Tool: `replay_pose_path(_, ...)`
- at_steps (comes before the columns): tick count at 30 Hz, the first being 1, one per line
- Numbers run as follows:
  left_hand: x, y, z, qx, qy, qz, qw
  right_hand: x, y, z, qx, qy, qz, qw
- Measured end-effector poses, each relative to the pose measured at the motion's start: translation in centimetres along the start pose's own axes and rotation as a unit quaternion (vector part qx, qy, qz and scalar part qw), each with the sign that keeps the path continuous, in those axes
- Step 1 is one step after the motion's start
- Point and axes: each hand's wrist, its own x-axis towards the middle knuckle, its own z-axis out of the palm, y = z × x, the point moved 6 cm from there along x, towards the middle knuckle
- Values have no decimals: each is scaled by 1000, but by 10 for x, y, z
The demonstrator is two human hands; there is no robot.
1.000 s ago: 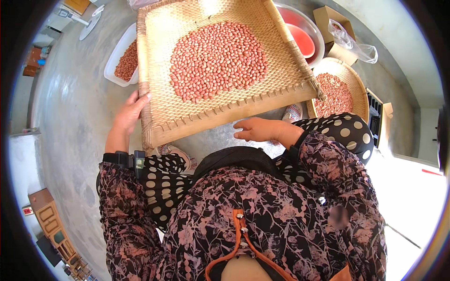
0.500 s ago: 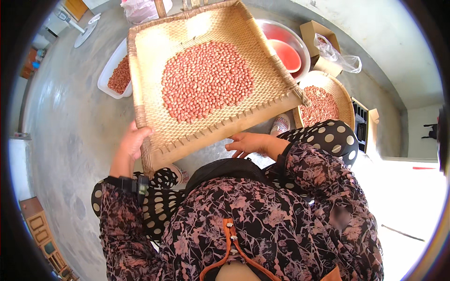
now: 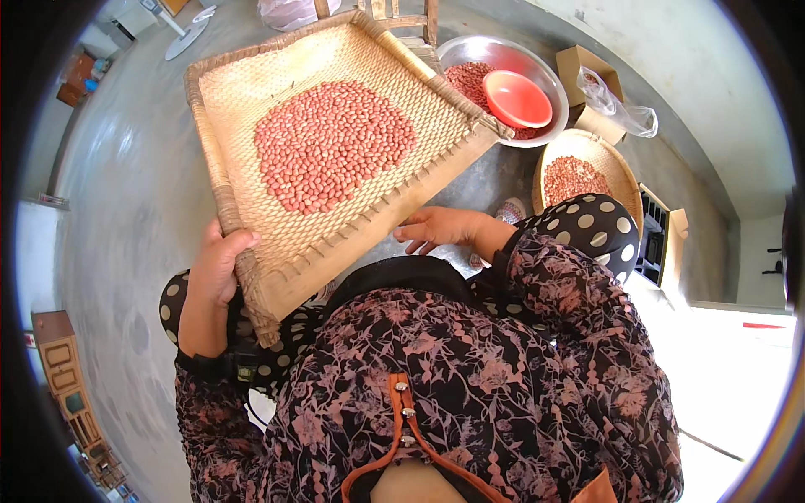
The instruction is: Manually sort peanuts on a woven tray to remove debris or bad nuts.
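Observation:
A square woven bamboo winnowing basket (image 3: 235,101) is tilted in front of me, its rim bound with cane and a wooden strip along its near edge. Shelled red-skinned peanuts (image 3: 334,147) lie spread over the middle of its mesh. My left hand (image 3: 216,267) grips the left rim near the front corner, thumb on top and fingers out of sight underneath. Beside the near edge is my right hand (image 3: 444,230), fingers loosely apart and holding nothing visible. Its fingertips come close to the wooden strip; whether they touch it I cannot tell.
Beyond the basket's right corner stands a metal basin (image 3: 549,75) of peanuts with a red plastic bowl (image 3: 518,99) in it. A round woven basket (image 3: 616,163) of peanuts is by my right knee. A cardboard box (image 3: 579,63) and wooden chair (image 3: 431,21) stand farther off.
The square basket has shifted left and turned, its front left corner coming nearer to me. My left hand moved with it. More of the metal basin shows; the white tub is hidden.

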Motion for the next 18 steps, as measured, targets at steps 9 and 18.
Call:
replay_pose_path(9, -7, 9, 26, 4, -30, 33, 999, -4, 11, -6, 150, 34, -18, 988)
replay_pose_path(18, -9, 6, 25, -54, 0, 26, 998, -17, -21, -12, 220, 110, -114, 963)
